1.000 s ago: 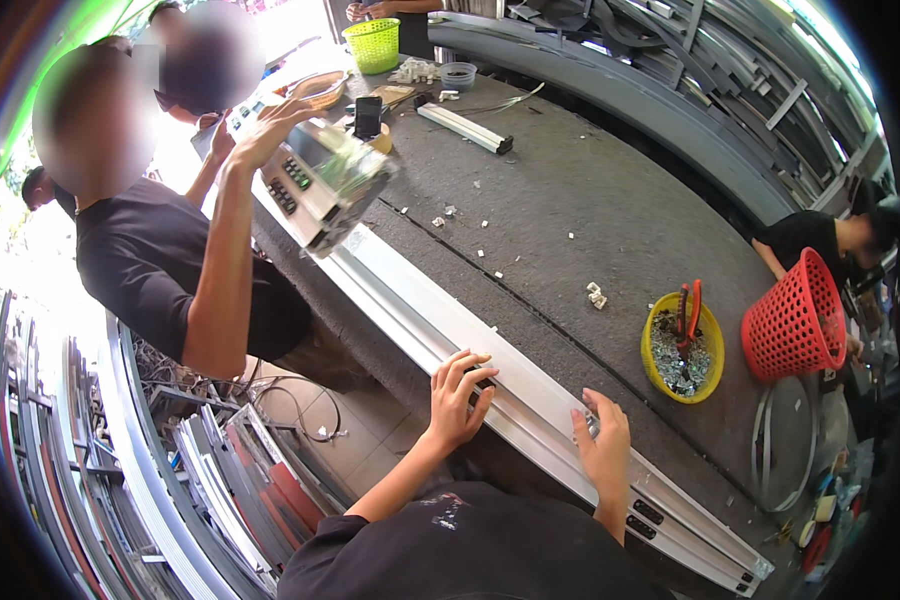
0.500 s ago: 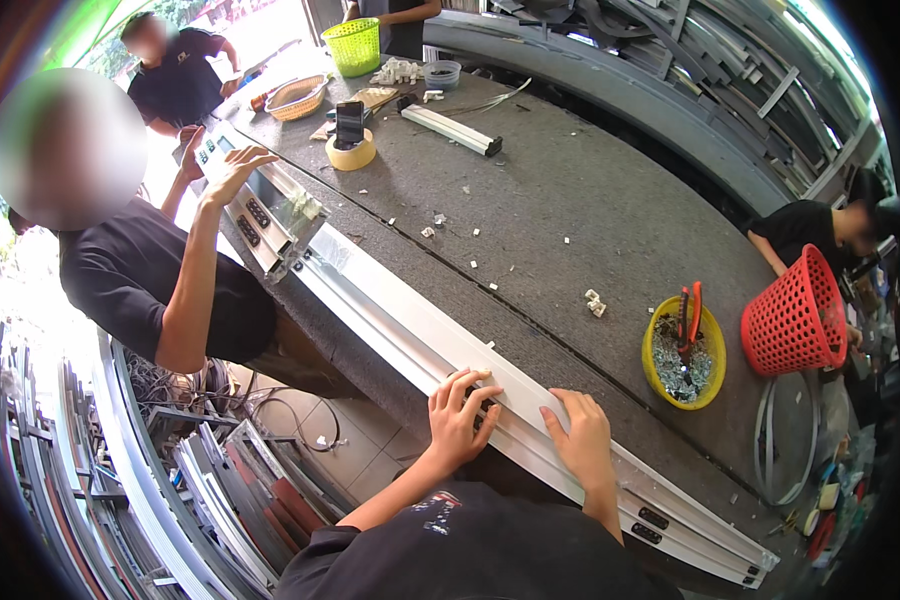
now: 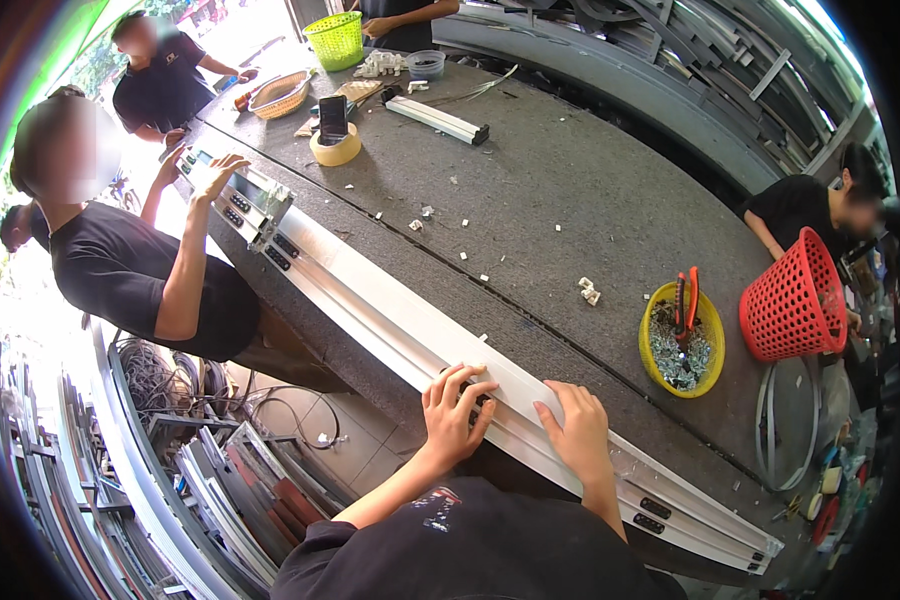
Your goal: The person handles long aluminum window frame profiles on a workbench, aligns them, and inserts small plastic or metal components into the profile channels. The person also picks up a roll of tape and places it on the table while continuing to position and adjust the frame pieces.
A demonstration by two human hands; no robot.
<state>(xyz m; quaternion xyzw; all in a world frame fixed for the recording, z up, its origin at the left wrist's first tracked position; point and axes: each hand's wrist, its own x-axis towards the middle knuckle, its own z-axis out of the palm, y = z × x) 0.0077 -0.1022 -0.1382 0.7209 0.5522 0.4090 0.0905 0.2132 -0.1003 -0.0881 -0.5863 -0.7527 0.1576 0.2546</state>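
A long white metal profile (image 3: pixel 400 315) lies slantwise along the table's near edge in front of me. My left hand (image 3: pixel 454 418) is bent over it, fingers and thumb closed around a small black fitting (image 3: pixel 481 404) that they partly cover. To the right, my right hand (image 3: pixel 576 432) rests on the profile with fingers stretched out. Two more black fittings (image 3: pixel 651 515) sit in the profile's channel toward its right end. At the far left end, a co-worker's hands (image 3: pixel 215 178) are on a shorter profile piece (image 3: pixel 255 195) with black fittings and clear wrapping.
A yellow bowl (image 3: pixel 715 375) of small metal parts holds orange-handled pliers (image 3: pixel 686 305). Beside it stands a red basket (image 3: pixel 792 298). Small white pieces (image 3: pixel 590 292) are scattered about. A phone (image 3: pixel 333 118) stands on a tape roll (image 3: pixel 336 150). Metal profiles (image 3: pixel 235 490) are stacked at lower left.
The co-worker's shorter piece has shifted toward the far left, exposing two black fittings on the long profile. My hands keep their places on the profile. The view has shifted slightly.
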